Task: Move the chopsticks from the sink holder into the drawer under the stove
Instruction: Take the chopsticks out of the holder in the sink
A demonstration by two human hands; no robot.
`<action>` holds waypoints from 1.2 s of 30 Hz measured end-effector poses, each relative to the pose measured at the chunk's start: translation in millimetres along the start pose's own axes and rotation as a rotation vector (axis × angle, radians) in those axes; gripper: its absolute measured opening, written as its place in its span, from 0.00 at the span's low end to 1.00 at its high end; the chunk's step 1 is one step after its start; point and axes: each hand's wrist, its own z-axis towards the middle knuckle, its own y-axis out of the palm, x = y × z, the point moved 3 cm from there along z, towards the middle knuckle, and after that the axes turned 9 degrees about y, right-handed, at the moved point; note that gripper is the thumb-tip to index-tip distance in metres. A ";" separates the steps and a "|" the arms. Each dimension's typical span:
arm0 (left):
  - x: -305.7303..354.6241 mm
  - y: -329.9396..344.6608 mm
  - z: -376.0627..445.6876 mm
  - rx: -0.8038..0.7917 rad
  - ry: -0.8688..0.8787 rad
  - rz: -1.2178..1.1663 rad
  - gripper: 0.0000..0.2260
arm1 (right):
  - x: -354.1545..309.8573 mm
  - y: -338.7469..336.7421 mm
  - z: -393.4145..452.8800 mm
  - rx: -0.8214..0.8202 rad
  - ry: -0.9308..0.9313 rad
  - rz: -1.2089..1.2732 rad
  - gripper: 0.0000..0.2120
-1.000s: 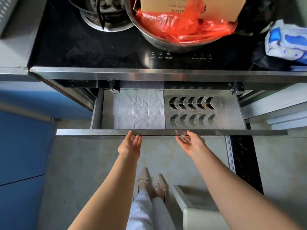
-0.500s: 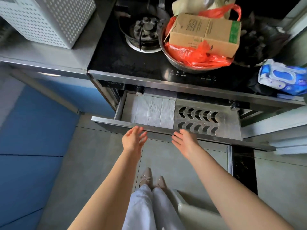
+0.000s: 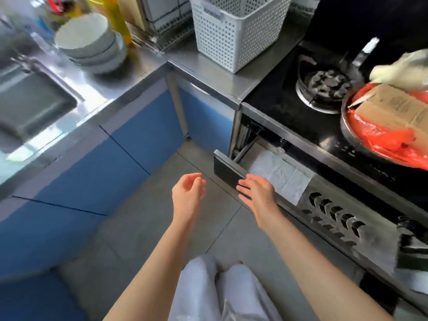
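The steel drawer point(image 3: 231, 166) under the stove point(image 3: 278, 107) stands pulled out at the right, lined with white paper point(image 3: 278, 174) beside a slotted metal plate point(image 3: 333, 214). My right hand point(image 3: 257, 193) hovers over the drawer's front rail, fingers spread, holding nothing. My left hand point(image 3: 188, 193) hangs empty over the floor just left of the drawer, fingers loosely curled. The sink point(image 3: 30, 107) shows blurred at the far left. No chopsticks or holder can be made out.
A white perforated basket point(image 3: 236, 31) stands on the steel counter point(image 3: 208, 72) between sink and stove. Stacked bowls point(image 3: 90, 42) sit by the sink. On the stove are a burner point(image 3: 324, 84) and a metal basin point(image 3: 347, 133) with a red bag and a cardboard box. Blue cabinet fronts point(image 3: 104, 172) line the left.
The view has swung left from the drawer toward the sink. Both hands have come off the drawer's front rail and drifted left, still empty.
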 end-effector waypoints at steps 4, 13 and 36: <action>5.6 -82.6 5.9 0.104 0.034 0.053 0.09 | 15.0 79.5 -21.8 -0.110 -0.049 -0.196 0.12; -0.2 -257.9 13.6 0.178 0.115 0.361 0.05 | 74.0 241.2 -65.3 -0.242 -0.218 -0.635 0.12; -21.9 -610.7 96.0 0.584 -0.088 0.315 0.07 | 171.9 635.1 -102.8 -0.774 -0.524 -1.201 0.14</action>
